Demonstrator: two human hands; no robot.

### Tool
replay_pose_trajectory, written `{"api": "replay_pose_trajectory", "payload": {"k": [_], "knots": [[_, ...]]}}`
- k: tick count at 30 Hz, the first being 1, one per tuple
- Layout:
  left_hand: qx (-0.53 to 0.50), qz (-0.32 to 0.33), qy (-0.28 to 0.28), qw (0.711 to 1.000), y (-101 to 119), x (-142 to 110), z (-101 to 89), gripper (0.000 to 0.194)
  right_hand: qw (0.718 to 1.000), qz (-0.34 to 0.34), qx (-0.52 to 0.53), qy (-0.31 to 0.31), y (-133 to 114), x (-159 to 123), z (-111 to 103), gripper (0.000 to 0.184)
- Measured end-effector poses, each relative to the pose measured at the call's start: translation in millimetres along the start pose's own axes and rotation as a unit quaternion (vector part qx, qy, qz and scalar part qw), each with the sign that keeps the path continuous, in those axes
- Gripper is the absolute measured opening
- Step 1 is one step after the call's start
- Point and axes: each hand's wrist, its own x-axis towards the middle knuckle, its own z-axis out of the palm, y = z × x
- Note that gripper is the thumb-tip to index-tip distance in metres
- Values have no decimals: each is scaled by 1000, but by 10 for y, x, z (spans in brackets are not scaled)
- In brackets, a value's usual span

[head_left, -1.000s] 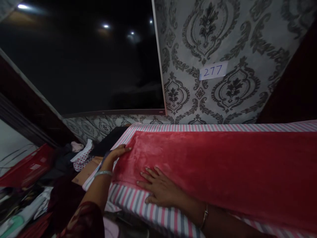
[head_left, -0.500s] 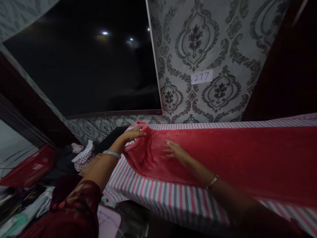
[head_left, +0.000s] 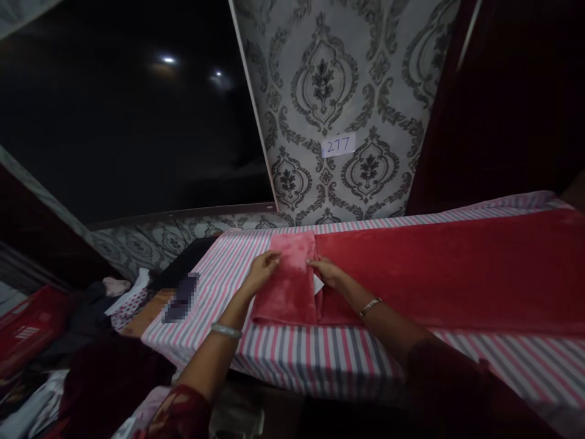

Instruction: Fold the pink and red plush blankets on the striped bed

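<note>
A long red plush blanket (head_left: 439, 274) lies lengthwise on a striped cloth (head_left: 214, 274), its left end turned over into a paler, folded flap (head_left: 287, 292). My left hand (head_left: 261, 271) is at the flap's left fold, fingers curled together against the fabric. At the flap's free edge, my right hand (head_left: 326, 271) pinches the plush between thumb and fingers. A small white tag (head_left: 318, 284) sticks out just below the right fingers. Part of the flap's edge is hidden behind that hand.
A large dark television screen (head_left: 137, 110) hangs on the patterned wall, beside a paper marked 277 (head_left: 339, 145). Left of the striped surface lie heaped clothes (head_left: 86, 311) and a red basket (head_left: 30, 329). A blurred-out item (head_left: 181, 299) sits at the surface's left end.
The blanket's left end has been folded over to the right, baring striped cloth there. My left hand moved right with it, and my right hand now grips the edge. The view shifted right.
</note>
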Motion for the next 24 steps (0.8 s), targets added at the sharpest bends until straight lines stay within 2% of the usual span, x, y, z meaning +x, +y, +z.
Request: {"api": "replay_pose_trajectory", "payload": {"k": [4,7,11,14,17,21,24], "knots": [[32,-34,107,993,-283,-195,-132,39,998,-37,-29,43,-183,153,-26,36],[30,-42,156,986,-442,-320,-46,40,992,-76,-54,80,-378,151,-269,41],[-60,-42,145,987,-635,-415,252,42,984,-63,-113,121,-425,-41,-731,27],[-128,-33,163,978,-759,-456,455,44,978,-52,-159,122,-332,-154,-917,22],[-172,-12,187,967,-830,-504,544,52,969,-81,-199,122,-299,-126,-917,36],[-191,16,163,968,-833,-559,549,56,946,-131,-261,144,-405,-22,-899,68],[-162,25,145,976,-804,-568,558,55,929,-130,-302,171,-464,-32,-999,77]]}}
